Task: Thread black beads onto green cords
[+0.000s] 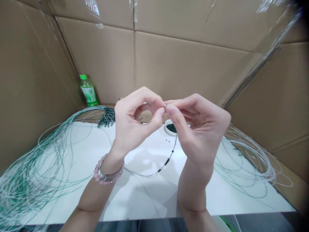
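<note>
At far left, loose coils of pale green cord spill across the white worktop, behind them a green-capped plastic bottle with label writing too small to read and a bunch of cord ends strung with dark beads. The left hand, wearing a pink beaded bracelet, and the right hand meet in a closed pinching grip on the tip of a thin cord. The cord curves down, threaded with small black beads, past a small white dish, with more coils at right.
</note>
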{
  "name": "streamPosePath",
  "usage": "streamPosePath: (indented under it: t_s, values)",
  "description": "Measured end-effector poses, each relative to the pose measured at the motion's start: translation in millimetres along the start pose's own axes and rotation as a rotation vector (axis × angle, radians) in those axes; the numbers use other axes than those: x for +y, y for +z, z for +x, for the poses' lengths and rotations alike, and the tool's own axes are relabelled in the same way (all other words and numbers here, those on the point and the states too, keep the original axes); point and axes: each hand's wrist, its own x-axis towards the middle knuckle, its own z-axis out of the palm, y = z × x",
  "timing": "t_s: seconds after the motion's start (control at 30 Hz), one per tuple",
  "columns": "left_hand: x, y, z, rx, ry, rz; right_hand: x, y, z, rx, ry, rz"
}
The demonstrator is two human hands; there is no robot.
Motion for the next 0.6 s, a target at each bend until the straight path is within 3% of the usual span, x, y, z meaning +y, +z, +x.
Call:
streamPosePath:
  t_s: [0.27, 0.6]
  values:
    - [-2.2, 1.0, 0.0, 0.034, -0.066, -0.09, -1.0, -2.5, 2.6, -0.058, 0.029, 0.008]
    - [-1.6, 4.9, 0.0, 0.072, -0.003, -0.1, 2.8, 2.4, -1.5, -0.037, -0.003, 0.013]
